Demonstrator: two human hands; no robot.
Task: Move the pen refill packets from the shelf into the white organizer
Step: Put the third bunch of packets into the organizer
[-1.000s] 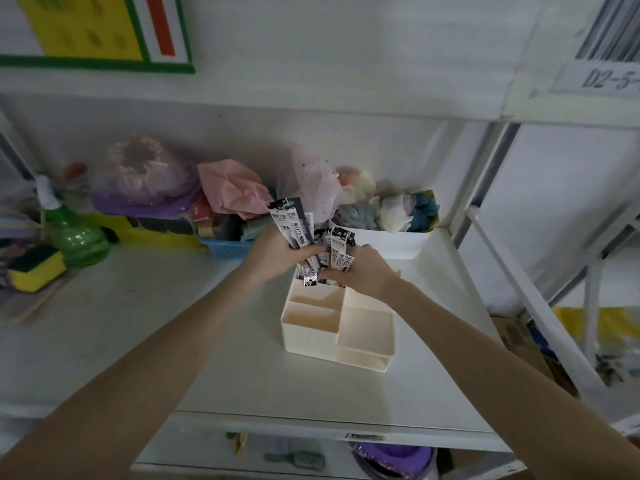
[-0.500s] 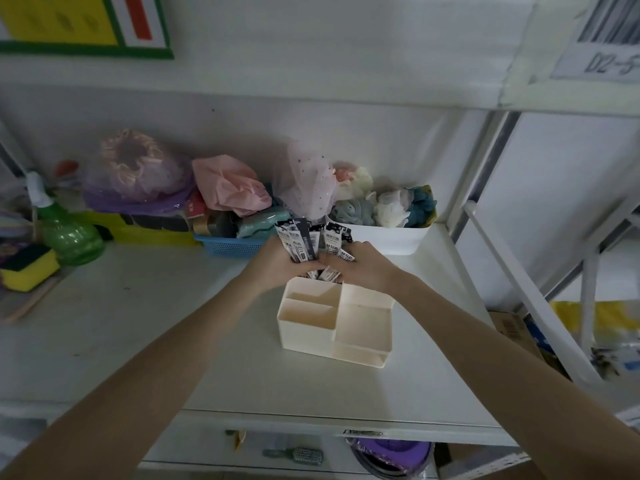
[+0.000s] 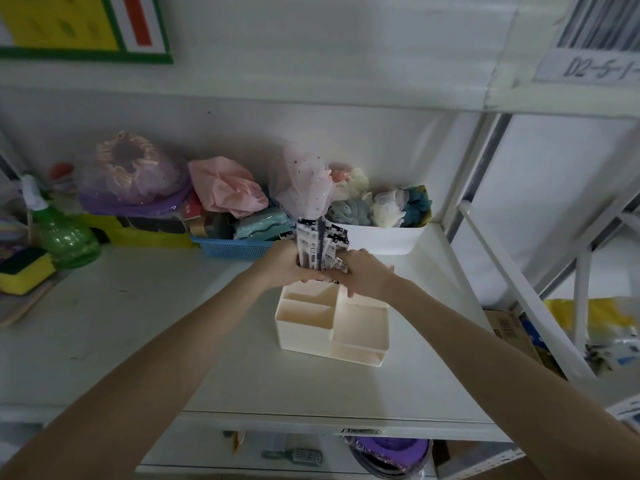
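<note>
Over organizer (image 3: 332,327) back edge: both hands' grip, left (image 3: 282,266) and right (image 3: 363,277), pinching upright refill packets (image 3: 317,249).

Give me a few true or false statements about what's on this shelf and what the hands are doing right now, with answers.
1. Both hands, left hand and right hand, hold the pen refill packets. True.
2. The packets stand over the white organizer's back end. True.
3. The organizer's front compartments are full. False: they look empty.
4. The green spray bottle is right of the organizer. False: far left.
5. The blue basket sits behind the hands. True.
</note>
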